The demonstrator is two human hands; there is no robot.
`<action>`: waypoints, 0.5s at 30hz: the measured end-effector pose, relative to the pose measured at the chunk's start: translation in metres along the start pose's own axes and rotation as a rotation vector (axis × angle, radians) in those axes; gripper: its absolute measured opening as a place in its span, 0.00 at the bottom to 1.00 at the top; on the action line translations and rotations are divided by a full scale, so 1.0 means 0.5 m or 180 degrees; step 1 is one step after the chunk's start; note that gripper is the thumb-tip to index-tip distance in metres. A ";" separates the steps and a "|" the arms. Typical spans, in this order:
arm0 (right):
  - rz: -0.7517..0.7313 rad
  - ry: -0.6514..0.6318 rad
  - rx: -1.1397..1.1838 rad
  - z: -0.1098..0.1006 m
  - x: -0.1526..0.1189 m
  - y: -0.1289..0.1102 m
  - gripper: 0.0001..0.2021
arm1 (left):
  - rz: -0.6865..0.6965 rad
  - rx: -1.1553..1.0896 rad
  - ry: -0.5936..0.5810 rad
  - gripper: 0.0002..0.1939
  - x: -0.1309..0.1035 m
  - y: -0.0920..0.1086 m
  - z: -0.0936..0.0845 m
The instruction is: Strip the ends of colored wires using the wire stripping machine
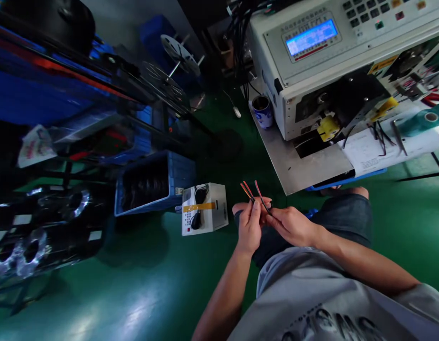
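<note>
Reels sit in the dark at far left on the green floor, then a blue bin and just right of it a white box with a black cord on top. My left hand comes next, fingers closed around the wires; their free ends stick up and away from me, leaning slightly left, long axis near upright. My right hand touches the left, its fingers pinching the lower end of the same wires over my knee. Beyond, on the desk, stands a cup beside the machine with its lit blue screen.
</note>
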State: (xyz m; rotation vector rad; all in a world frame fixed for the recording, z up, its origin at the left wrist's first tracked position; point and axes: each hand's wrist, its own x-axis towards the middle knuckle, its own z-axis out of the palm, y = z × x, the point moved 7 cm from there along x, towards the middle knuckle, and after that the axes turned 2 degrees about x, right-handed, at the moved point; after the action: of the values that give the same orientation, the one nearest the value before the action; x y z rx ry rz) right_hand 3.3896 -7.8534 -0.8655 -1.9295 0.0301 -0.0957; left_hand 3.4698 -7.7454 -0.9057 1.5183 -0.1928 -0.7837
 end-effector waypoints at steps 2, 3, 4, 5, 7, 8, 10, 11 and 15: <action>0.0076 -0.0107 -0.0159 0.005 -0.005 0.009 0.16 | 0.0006 0.0022 -0.0054 0.24 -0.002 0.002 0.000; 0.0119 -0.0161 -0.0241 0.008 -0.007 0.012 0.16 | 0.0041 0.0051 -0.0087 0.24 -0.004 0.004 0.001; 0.0155 -0.0200 -0.0316 0.009 -0.009 0.015 0.16 | 0.0084 0.0087 -0.0122 0.23 -0.006 0.007 0.002; 0.0181 -0.0223 -0.0374 0.009 -0.009 0.016 0.16 | 0.0128 0.0118 -0.0158 0.22 -0.007 0.009 0.003; 0.0191 -0.0226 -0.0423 0.006 -0.009 0.016 0.16 | 0.0215 0.0181 -0.0216 0.21 -0.010 0.014 0.005; 0.0185 -0.0224 -0.0430 0.004 -0.007 0.016 0.16 | 0.0242 0.0210 -0.0240 0.20 -0.010 0.015 0.007; 0.0219 -0.0219 -0.0471 0.003 -0.005 0.017 0.16 | 0.0247 0.0252 -0.0293 0.20 -0.009 0.016 0.011; 0.0265 -0.0227 -0.0524 0.005 -0.005 0.020 0.16 | 0.0241 0.0290 -0.0320 0.19 -0.009 0.016 0.014; 0.0515 -0.0291 -0.0780 0.016 -0.007 0.023 0.16 | 0.0505 0.0534 -0.0295 0.18 -0.007 0.030 0.024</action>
State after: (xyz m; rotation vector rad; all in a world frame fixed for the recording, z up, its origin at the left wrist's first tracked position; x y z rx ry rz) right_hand 3.3869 -7.8497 -0.8795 -2.1660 0.1423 0.1092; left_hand 3.4652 -7.7553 -0.8893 1.6031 -0.4522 -0.7253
